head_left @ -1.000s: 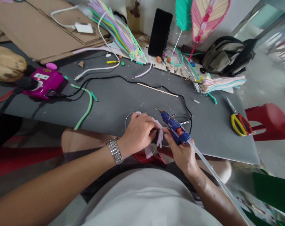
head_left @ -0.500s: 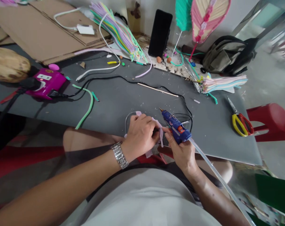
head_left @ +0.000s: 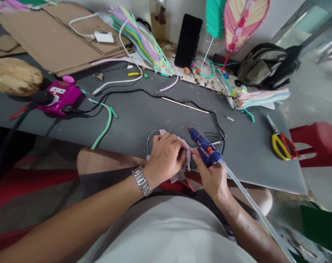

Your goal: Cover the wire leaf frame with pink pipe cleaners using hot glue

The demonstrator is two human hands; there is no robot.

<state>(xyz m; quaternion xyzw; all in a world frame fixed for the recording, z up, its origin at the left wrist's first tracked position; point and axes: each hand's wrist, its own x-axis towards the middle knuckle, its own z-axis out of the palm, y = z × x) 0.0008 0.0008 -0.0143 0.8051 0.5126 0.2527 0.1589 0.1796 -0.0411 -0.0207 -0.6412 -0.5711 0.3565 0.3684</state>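
Observation:
My left hand [head_left: 165, 157], with a metal watch on the wrist, is closed over several pale pink pipe cleaners [head_left: 187, 157] bound to a thin wire hoop [head_left: 149, 136] at the near edge of the grey table [head_left: 144, 117]. My right hand [head_left: 212, 174] grips a blue glue gun [head_left: 204, 147]. Its nozzle points up and left, away from the pink strands, and a clear glue stick [head_left: 245, 197] trails from its back. The fingertips of both hands meet at the pink strands.
Yellow-and-red scissors [head_left: 281, 143] lie at the right. A magenta device [head_left: 58, 97] with black cable, a green pipe cleaner [head_left: 104, 126], a bundle of pastel pipe cleaners [head_left: 142, 38], cardboard [head_left: 50, 40], a black phone [head_left: 188, 39], a bag [head_left: 267, 65] and a red stool [head_left: 319, 140] surround the work.
The view has shifted slightly, so everything sits a little lower and to the right. Both hands keep the same hold on the pink strands and the glue gun.

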